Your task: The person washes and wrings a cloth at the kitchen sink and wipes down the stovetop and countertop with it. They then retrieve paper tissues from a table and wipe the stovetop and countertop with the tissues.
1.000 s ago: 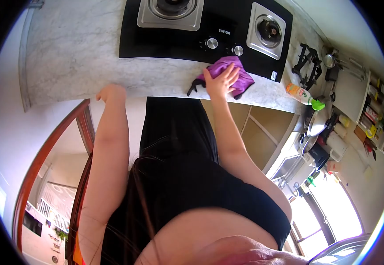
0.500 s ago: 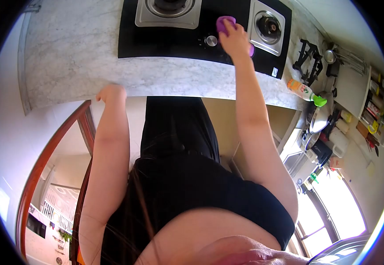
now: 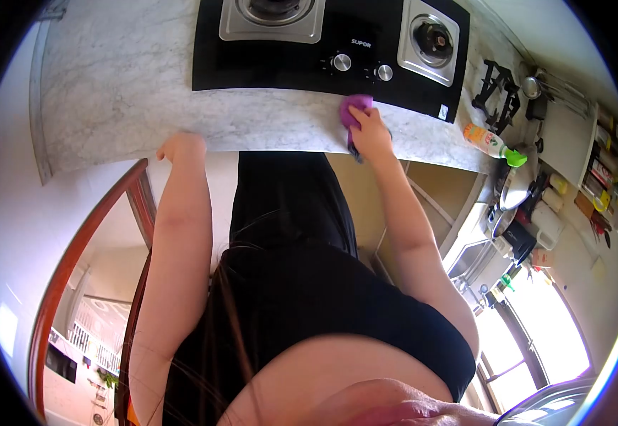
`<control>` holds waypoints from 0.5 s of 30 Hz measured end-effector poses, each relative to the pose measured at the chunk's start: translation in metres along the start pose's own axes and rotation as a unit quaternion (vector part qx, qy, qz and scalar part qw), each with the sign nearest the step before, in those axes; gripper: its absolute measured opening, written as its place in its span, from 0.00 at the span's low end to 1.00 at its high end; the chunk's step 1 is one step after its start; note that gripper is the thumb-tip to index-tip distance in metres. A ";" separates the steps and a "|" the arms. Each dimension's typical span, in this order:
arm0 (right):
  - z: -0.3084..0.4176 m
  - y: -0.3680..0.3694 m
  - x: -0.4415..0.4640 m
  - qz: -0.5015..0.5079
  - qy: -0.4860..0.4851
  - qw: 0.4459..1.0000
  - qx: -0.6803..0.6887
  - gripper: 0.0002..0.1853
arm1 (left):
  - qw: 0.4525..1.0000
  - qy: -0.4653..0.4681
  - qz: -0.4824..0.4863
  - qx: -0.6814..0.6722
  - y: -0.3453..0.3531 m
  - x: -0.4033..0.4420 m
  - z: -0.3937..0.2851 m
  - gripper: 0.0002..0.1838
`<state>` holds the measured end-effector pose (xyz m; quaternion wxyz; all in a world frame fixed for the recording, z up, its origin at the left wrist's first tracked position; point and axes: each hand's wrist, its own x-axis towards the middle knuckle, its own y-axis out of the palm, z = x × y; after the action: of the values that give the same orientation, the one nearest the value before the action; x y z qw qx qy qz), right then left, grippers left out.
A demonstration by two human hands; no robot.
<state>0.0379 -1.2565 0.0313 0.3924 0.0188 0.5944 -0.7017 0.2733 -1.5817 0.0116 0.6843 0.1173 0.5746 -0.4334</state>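
My right hand [image 3: 371,135] is closed on a purple cloth [image 3: 355,106], pressed to the marble-patterned countertop [image 3: 273,117] at the front edge of the black gas stove [image 3: 273,71]. Part of the cloth bunches under the palm, and a darker end hangs near the counter edge. On the counter's front edge to the left rests my left hand [image 3: 183,147], fingers curled in and mostly hidden, with nothing visible in it. Two silver knobs [image 3: 342,62] show on the stove, between a left burner [image 3: 272,21] and a right burner [image 3: 431,41].
Right of the stove, black pan supports [image 3: 497,96] lie on the counter. A spray bottle [image 3: 485,140] with a green nozzle lies near the front edge. Beyond are pans [image 3: 515,192] and a white shelf unit [image 3: 568,142]. A wooden door frame [image 3: 89,234] stands at left.
My right hand has drawn the purple cloth back from the stove top, between the knob and right burner, onto the counter's front strip. The right knob and brand lettering now show. My left hand stays put.
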 end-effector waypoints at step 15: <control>-0.050 -0.082 0.152 -0.170 -0.212 0.956 -0.112 0.24 | 0.994 -0.078 0.059 -0.054 0.028 0.051 0.001 0.25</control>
<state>-0.1363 -1.2954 0.0089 0.3840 -0.2761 0.5664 -0.6749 0.2923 -1.5893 -0.0427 0.7566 0.0800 0.5342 -0.3685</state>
